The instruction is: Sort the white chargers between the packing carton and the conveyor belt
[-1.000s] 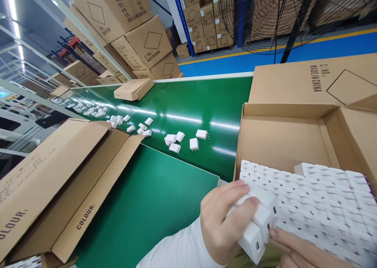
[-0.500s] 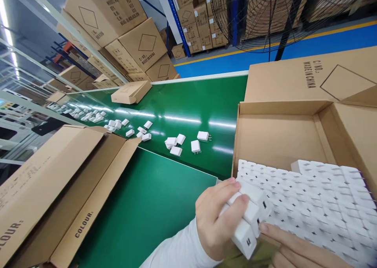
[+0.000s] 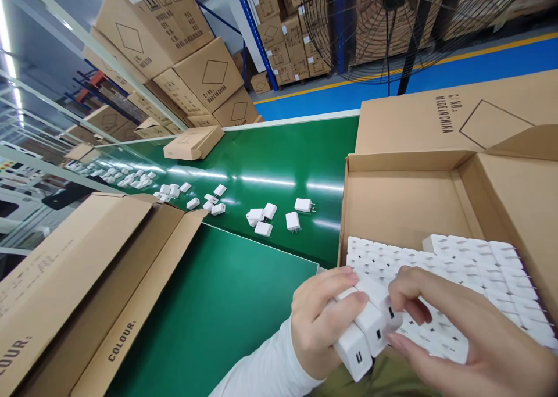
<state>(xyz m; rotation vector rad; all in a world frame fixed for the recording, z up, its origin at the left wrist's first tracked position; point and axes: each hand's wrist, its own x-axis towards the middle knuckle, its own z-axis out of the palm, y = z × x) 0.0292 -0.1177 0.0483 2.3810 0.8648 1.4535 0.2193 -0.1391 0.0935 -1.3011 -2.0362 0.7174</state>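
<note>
Three white charger blocks (image 3: 369, 327) sit side by side in my left hand (image 3: 320, 321), their port faces turned toward me. My right hand (image 3: 462, 327) is at the right end of these blocks, thumb and index finger apart, the index fingertip touching or very near the end block. Beneath and beyond my hands, rows of white chargers (image 3: 471, 263) stand with prongs up in an open cardboard box (image 3: 410, 199). Loose white chargers (image 3: 302, 205) lie on the green conveyor belt (image 3: 279, 147).
An open carton (image 3: 100, 281) stands at the left beside a green work surface (image 3: 209, 304). A flat small box (image 3: 192, 143) lies on the belt's far side. Stacked cartons (image 3: 209, 77) and a large black fan (image 3: 396, 25) are beyond the belt.
My right hand has risen and come further into view, its index finger now at the top of the end block. My left hand still holds the chargers. The view has shifted slightly.
</note>
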